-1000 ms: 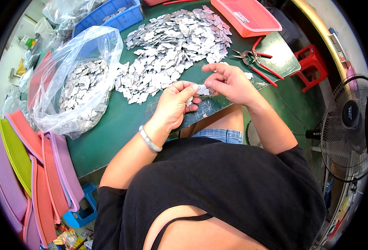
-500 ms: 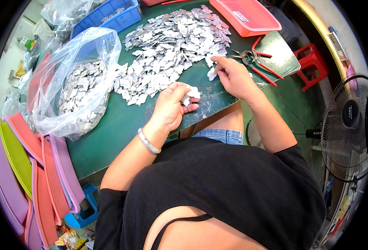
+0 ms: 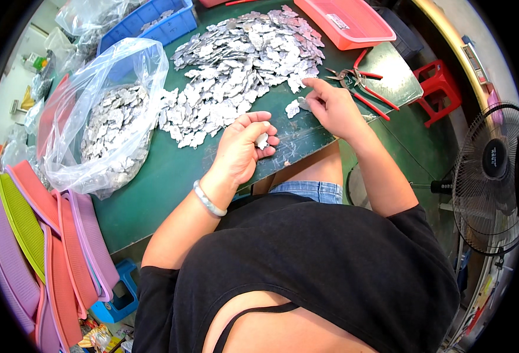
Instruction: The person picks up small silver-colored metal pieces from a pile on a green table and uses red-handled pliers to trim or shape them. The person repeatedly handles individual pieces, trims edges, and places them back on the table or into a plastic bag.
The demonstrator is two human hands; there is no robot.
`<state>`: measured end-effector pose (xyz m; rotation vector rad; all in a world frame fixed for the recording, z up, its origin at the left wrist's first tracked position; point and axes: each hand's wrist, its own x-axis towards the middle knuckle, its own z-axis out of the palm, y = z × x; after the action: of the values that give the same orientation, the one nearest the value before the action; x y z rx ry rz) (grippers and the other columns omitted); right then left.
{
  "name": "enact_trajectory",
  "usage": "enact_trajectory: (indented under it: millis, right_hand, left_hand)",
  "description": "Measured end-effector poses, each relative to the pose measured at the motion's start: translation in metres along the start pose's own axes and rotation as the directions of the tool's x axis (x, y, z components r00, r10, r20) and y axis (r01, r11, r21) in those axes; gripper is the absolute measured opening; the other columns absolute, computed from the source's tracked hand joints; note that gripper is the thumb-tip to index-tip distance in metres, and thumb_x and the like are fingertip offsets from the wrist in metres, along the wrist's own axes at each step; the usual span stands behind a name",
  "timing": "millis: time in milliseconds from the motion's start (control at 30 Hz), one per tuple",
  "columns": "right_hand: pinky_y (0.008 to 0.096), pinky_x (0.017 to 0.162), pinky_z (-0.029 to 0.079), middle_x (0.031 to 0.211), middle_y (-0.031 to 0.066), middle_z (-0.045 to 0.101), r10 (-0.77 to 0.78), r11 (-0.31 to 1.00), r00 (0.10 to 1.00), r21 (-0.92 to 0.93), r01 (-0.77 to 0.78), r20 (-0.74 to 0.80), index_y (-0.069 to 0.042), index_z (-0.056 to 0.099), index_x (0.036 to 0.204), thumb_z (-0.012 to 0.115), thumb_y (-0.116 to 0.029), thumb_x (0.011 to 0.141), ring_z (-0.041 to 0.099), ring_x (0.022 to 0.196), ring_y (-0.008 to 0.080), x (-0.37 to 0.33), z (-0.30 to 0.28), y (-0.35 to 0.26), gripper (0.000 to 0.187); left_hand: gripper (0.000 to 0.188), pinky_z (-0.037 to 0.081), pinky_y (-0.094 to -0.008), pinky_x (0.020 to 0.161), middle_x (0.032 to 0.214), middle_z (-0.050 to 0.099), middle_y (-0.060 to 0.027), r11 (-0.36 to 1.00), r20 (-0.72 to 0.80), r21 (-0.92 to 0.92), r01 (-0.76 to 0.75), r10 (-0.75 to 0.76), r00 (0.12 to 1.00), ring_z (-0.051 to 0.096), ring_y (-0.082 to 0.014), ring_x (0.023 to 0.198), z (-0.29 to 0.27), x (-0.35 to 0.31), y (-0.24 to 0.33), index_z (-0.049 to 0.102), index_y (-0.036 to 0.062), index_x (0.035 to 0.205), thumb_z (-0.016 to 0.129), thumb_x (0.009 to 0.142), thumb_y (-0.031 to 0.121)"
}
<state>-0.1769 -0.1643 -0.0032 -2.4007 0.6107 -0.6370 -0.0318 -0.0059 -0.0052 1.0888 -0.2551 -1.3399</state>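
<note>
Nearest, holds a small silvery metal cutout (image 3: 262,141) in the left hand (image 3: 246,144), with thumb and bent fingers curled around it; cannot tell how many within the palm. Slightly farther out, holds the right hand (image 3: 337,115) over the edge of the green tabletop (image 3: 153,200), with index finger extended beside the heap and with thumb near a loose lobed cutout (image 3: 293,109); cannot tell whether pinching anything. Beyond, to the left, see a clear plastic bag (image 3: 56,167) of similar pieces; ahead, a broad heap of flat cutouts (image 3: 250,56); to the right, red-handled cutters (image 3: 371,105); behind these, a coral plastic tray (image 3: 365,44).

Judging by looks, probably light, thin and stiff, apt to slide when stacked, perhaps easily bent at the narrow points. Best to pinch across the broad middle, by opposite edges or flat faces, away from those points.
</note>
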Motion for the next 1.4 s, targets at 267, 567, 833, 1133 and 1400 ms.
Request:
enact_trajectory:
  millis: [267,567,833,1133,1400]
  right_hand:
    - [0.0196,0.060,0.045,0.078,0.0036,0.060,0.162,0.662,0.880,0.612,-0.432,0.446,0.005,0.044,0.118,0.054,-0.005,0.083,0.053,0.064,0.0061,0.006,0.002,-0.034,0.038]
    - [0.0300,0.067,0.046,0.091,0.0112,0.061,-0.324,0.932,0.942,-0.138,0.334,0.090,-0.003,0.052,0.112,0.058,0.001,0.073,0.058,0.074,0.0256,0.005,0.009,-0.010,0.040]
    - [0.0253,0.059,0.045,0.076,0.0050,0.061,-0.026,0.978,0.995,0.206,0.005,0.099,0.001,0.052,0.111,0.056,-0.003,0.079,0.055,0.062,0.0149,0.010,0.016,-0.003,0.032]
    - [0.0181,0.059,0.042,0.075,0.0007,0.059,0.113,0.681,0.908,0.634,-0.366,0.403,0.004,0.049,0.116,0.053,-0.005,0.082,0.050,0.064,0.0042,0.011,0.007,-0.030,0.035]
    - [0.0304,0.077,0.044,0.091,0.0108,0.061,-0.037,0.992,0.997,-0.125,0.028,-0.072,-0.002,0.048,0.116,0.056,-0.003,0.076,0.056,0.084,0.0227,0.026,0.000,0.002,0.041]
  left_hand:
    - [0.016,0.044,-0.0206,0.052,0.076,0.057,-0.0026,0.995,-0.018,0.099,-0.002,0.004,1.000,0.054,-0.0104,0.063,0.006,0.002,-0.001,0.055,0.0061,0.094,0.059,0.083,0.016]
    - [0.011,0.045,-0.0200,0.050,0.076,0.058,-0.0028,0.997,-0.018,0.076,-0.021,0.023,1.000,0.057,-0.0097,0.064,0.003,0.002,-0.004,0.055,0.0044,0.088,0.058,0.083,0.014]
    - [0.011,0.052,-0.0306,0.063,0.089,0.059,-0.0125,1.000,-0.018,0.000,-0.028,0.028,0.999,0.061,-0.0214,0.079,0.002,0.004,-0.003,0.048,0.0046,0.092,0.043,0.087,0.012]
    - [0.014,0.051,-0.0259,0.057,0.087,0.060,-0.0088,1.000,0.019,0.015,-0.018,0.018,1.000,0.060,-0.0172,0.074,0.007,0.003,0.001,0.050,0.0064,0.096,0.051,0.086,0.016]
    - [0.009,0.046,-0.0226,0.051,0.080,0.060,-0.0056,1.000,-0.001,0.004,-0.025,0.025,1.000,0.058,-0.0145,0.066,0.004,0.003,-0.002,0.050,0.0083,0.089,0.055,0.083,0.013]
